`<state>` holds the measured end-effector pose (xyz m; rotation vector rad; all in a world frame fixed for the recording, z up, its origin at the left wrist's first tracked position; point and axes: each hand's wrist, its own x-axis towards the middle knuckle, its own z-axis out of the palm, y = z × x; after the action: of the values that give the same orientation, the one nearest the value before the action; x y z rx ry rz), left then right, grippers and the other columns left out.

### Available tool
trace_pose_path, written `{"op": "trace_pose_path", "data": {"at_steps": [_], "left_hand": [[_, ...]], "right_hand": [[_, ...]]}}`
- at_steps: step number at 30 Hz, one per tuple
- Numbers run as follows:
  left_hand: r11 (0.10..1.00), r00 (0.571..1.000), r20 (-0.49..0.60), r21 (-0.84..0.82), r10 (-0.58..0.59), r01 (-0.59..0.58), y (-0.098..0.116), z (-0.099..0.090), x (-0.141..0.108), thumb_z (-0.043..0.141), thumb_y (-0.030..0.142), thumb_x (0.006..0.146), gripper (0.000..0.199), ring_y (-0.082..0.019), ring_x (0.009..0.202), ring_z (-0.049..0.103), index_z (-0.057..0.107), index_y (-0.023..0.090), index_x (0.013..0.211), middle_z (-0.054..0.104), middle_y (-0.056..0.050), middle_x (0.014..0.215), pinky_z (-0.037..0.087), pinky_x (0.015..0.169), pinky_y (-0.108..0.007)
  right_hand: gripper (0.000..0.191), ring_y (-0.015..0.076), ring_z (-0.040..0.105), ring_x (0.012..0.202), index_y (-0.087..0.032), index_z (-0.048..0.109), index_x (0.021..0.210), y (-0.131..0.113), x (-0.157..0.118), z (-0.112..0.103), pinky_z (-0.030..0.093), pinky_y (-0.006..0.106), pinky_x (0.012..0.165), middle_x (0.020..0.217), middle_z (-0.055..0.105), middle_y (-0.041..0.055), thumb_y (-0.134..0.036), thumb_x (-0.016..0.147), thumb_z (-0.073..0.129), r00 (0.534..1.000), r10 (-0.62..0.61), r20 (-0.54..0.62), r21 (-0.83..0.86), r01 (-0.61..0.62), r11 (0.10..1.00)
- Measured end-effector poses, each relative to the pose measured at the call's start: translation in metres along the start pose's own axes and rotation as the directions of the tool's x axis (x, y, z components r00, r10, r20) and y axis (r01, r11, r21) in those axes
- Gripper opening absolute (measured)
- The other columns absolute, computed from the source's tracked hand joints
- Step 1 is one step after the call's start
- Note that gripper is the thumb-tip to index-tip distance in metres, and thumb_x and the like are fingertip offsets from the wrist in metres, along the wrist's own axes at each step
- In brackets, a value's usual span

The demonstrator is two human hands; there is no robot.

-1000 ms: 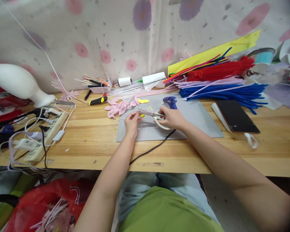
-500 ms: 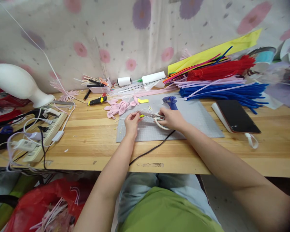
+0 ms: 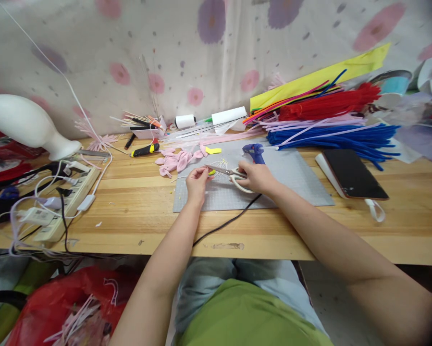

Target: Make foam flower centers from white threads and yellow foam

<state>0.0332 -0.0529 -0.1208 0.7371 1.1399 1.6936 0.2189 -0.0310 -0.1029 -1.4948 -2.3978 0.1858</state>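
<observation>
My right hand [image 3: 257,177] is closed round the handles of a pair of scissors [image 3: 226,170], whose blades point left. The blade tips reach the fingertips of my left hand [image 3: 197,181]. That hand pinches a small yellow piece [image 3: 211,172], mostly covered by the fingers and too small to make out fully. Thin white stems with yellow tips [image 3: 221,165] lie behind the blades on the grey cutting mat [image 3: 291,192]. Just beyond are a yellow strip [image 3: 213,151] and a pile of pink fuzzy petal shapes [image 3: 179,159].
A blue glue gun [image 3: 253,152] rests behind my right hand, its black cord [image 3: 226,223] crossing to the table edge. Blue pipe cleaners [image 3: 331,139] and a phone [image 3: 354,173] are on the right. On the left are a utility knife [image 3: 144,150], a power strip [image 3: 69,206] and a white foam head [image 3: 24,122].
The scissors have shifted very slightly at my left fingertips, the blades tilting a little. Both hands stay in nearly the same place.
</observation>
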Motion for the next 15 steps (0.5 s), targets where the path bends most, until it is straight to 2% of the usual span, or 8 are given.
{"op": "trace_pose_path", "data": {"at_steps": [5,11,15], "left_hand": [[1.000,1.000,0.020,0.018,-0.008,0.007,0.0016,0.0000,-0.0013,0.072,0.030,0.059,0.022,-0.019,0.082,0.066,0.060,0.014,0.068,0.067,-0.006,0.086,0.053,0.066,-0.030],[0.997,0.997,0.031,-0.024,-0.077,0.078,0.0030,-0.0009,-0.0012,0.072,0.031,0.059,0.024,-0.019,0.085,0.066,0.059,0.014,0.073,0.068,-0.007,0.089,0.052,0.070,-0.030],[0.988,0.991,0.054,-0.082,-0.125,0.129,0.0043,-0.0011,-0.0012,0.066,0.025,0.061,0.018,-0.015,0.082,0.065,0.054,0.014,0.068,0.067,-0.005,0.087,0.050,0.066,-0.025]], "right_hand": [[0.031,0.0159,0.053,0.059,-0.021,0.051,0.082,0.0011,-0.0004,0.0001,0.026,0.025,0.052,0.072,0.063,0.0035,-0.051,0.075,0.051,0.999,0.034,-0.011,0.043,-0.033,0.999],[0.031,0.0166,0.054,0.061,-0.022,0.049,0.081,0.0017,-0.0037,-0.0008,0.026,0.025,0.051,0.073,0.063,0.0036,-0.052,0.073,0.052,0.998,0.042,-0.049,0.049,-0.040,0.998],[0.034,0.0159,0.054,0.059,-0.022,0.049,0.081,0.0052,-0.0098,-0.0069,0.031,0.026,0.053,0.068,0.061,0.0021,-0.054,0.072,0.053,0.978,0.105,-0.183,0.151,-0.078,0.985]]}}
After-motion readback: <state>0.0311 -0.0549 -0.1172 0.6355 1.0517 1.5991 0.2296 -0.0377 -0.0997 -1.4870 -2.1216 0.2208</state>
